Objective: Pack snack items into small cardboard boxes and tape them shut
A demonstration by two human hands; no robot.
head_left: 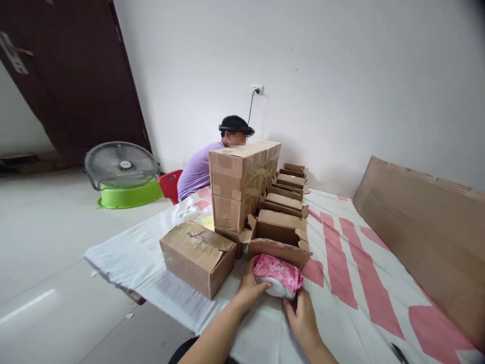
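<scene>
A pink soft pack of wet wipes [282, 270] with a white lid is held between my two hands, just in front of an open cardboard box [278, 247]. My left hand [250, 285] grips the pack's left side, its thumb by the lid. At the lower right corner, my right hand [299, 311] has its thumb and fingers on the pack. The lid faces toward me. Part of the fingers behind the pack is hidden.
Left of my hands lies a closed carton [199, 255]. Behind it rises a stack of taped cartons [242, 182], with several open boxes [286, 201] in a row beside it. A person [200, 169] sits beyond. A cardboard sheet [424, 232] leans at right; a dark blade-like tool [398, 352] lies near.
</scene>
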